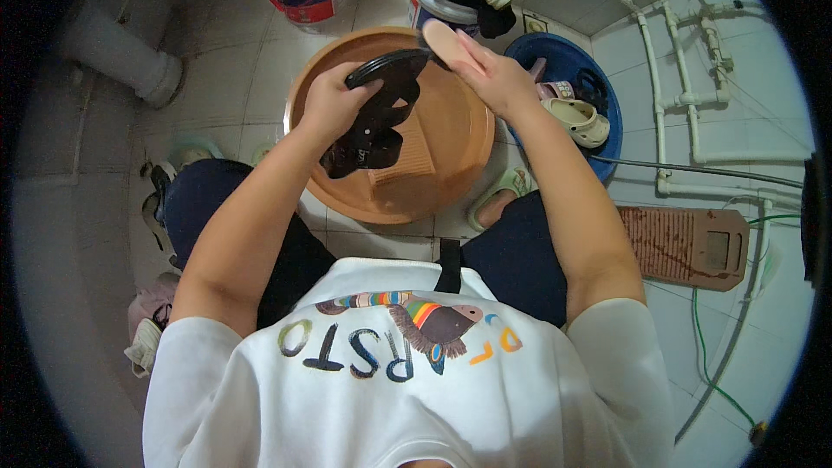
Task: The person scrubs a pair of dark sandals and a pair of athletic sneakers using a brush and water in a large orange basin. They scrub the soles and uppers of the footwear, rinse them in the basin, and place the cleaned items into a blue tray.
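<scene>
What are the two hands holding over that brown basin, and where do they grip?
The left hand grips a black strappy sandal near one end of its sole. The right hand holds a pink scrubbing brush by its back.

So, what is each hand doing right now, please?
Left hand: closed, holding a black sandal.
Right hand: closed, holding a brush.

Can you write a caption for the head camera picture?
Left hand holds a black sandal over a brown basin; right hand holds a brush.
</scene>
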Available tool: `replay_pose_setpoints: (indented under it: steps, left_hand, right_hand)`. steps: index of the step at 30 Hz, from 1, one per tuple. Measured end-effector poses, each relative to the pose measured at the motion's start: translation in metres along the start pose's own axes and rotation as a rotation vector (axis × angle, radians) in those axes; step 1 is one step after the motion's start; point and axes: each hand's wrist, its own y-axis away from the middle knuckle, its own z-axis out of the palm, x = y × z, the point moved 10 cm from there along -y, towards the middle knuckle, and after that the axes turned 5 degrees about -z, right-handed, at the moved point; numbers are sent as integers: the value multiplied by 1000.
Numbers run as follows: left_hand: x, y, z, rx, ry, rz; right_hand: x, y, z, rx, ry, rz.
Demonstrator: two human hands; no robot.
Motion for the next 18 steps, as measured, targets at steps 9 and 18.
replay_pose_setpoints:
  steps: [9,18]
  left_hand:
    - [-17,-6,5,-59,338,-75]
    - [-20,-2,1,-49,401,-101]
  right_hand:
    - [-10,2,5,43,-50,-37]
    - [-42,2,-2,112,-285,-102]
